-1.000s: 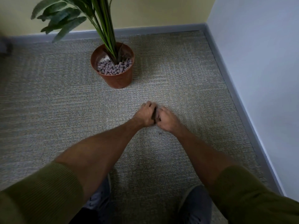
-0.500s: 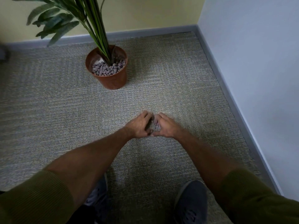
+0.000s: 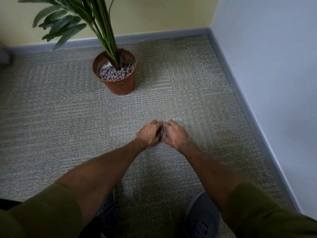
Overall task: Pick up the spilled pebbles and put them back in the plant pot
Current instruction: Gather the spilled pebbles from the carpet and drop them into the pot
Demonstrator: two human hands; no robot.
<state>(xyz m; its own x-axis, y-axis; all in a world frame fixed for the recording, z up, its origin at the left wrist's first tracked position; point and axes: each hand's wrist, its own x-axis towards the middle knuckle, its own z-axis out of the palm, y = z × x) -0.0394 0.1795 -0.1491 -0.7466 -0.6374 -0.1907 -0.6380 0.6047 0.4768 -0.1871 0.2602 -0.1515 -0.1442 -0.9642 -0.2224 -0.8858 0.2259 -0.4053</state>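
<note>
Pebbles (image 3: 165, 133), hidden a second ago, are now exposed between the hands. Left hand (image 3: 148, 134) and right hand (image 3: 175, 135) are pressed together with fingers curled, and the scooped pebbles are cupped between them. They are held low over the carpet (image 3: 68, 117), well apart from the plant pot (image 3: 120, 85).

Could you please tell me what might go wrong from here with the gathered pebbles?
The pebbles sit loosely between the cupped left hand and right hand; a gap between them could drop some back onto the carpet.
The plant pot stands well ahead of the hands, so the carry gives time for spills.
Its stems crowd the opening; brushing them while tipping could scatter pebbles outside the rim.
</note>
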